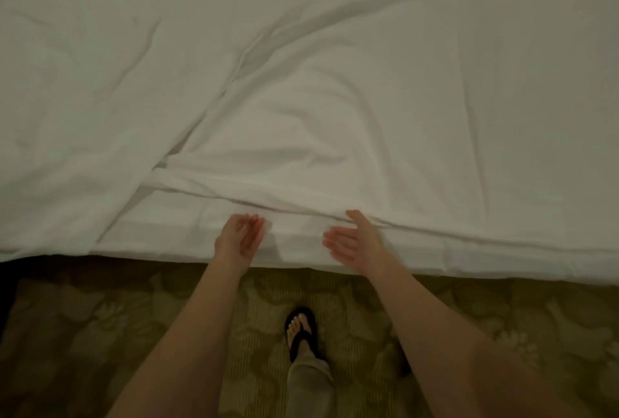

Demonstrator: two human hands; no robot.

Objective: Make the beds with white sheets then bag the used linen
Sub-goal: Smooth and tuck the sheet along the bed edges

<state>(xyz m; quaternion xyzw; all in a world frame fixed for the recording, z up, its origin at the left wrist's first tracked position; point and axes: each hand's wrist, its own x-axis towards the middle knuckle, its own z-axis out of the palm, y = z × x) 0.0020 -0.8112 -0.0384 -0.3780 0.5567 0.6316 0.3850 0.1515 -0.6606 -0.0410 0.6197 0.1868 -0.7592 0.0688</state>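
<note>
A white sheet (301, 82) covers the bed across the whole upper part of the head view, creased with long folds that run toward its near edge. A doubled hem (268, 196) lies along that near edge, just above the mattress side (469, 256). My left hand (239, 238) hovers at the bed's edge with its palm turned inward and fingers apart, holding nothing. My right hand (355, 241) is beside it, palm facing left, fingers spread, its thumb touching the hem fold. Neither hand grips the cloth.
A patterned green-brown carpet (117, 334) lies below the bed. My foot in a black sandal (301, 330) stands on it between my forearms. A dark gap (10, 270) shows at the far left under the bed edge.
</note>
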